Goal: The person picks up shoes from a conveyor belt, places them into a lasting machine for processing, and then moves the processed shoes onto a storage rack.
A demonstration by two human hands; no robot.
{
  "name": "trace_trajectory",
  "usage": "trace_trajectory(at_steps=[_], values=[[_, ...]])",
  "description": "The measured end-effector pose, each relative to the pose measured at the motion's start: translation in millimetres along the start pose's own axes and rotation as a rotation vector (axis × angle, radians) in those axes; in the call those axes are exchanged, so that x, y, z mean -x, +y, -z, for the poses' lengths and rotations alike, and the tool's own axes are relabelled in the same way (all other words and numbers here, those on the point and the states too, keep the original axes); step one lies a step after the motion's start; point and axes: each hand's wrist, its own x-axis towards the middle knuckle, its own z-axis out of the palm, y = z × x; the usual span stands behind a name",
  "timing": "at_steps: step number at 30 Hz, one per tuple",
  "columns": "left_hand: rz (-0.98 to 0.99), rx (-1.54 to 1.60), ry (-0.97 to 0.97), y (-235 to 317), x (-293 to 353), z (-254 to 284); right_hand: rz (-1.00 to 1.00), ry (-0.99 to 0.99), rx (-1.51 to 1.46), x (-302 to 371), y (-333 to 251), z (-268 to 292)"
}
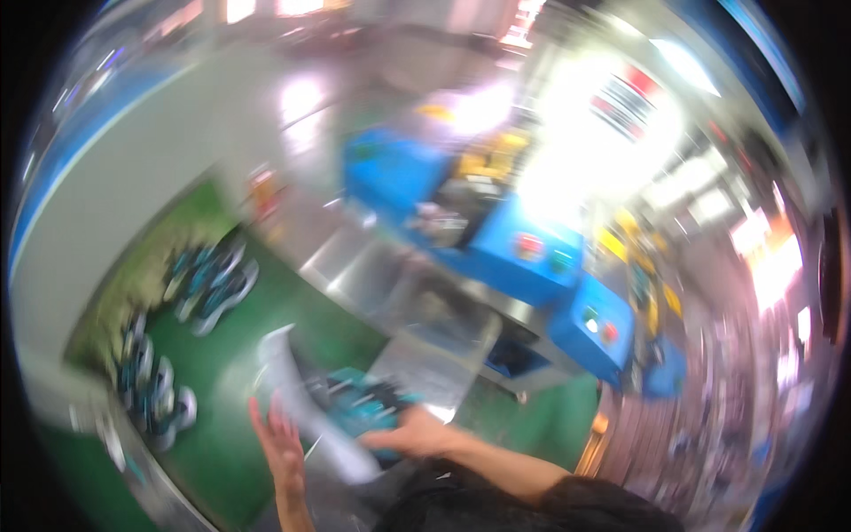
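Observation:
My right hand [420, 434] is closed on a teal shoe [353, 397] with dark laces or trim, gripping its upper low in the middle of the view. The shoe lies tilted, its thick white sole [306, 417] turned toward the left. Close beside that sole is my left hand [282, 448], fingers stretched out and holding nothing. Blur hides whether its fingertips touch the sole.
Several teal and black shoes [213, 282] with pale soles rest on a green surface [226, 363] at left, beside a grey panel [177, 133]. Ahead stands a machine with blue boxes [523, 253], red and green buttons and a metal plate [430, 359].

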Motion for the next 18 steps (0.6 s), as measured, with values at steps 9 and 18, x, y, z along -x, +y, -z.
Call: trace_trajectory(at_steps=[9,18], values=[[0.397,-0.103,-0.437,-67.4,28.5,-262.8,0.592,0.392,-0.364,163.1,139.4,148.1],[0.557,-0.261,-1.066,-150.6,64.6,-629.4,0.477,1.334,-1.191,406.3,325.9,267.2]])
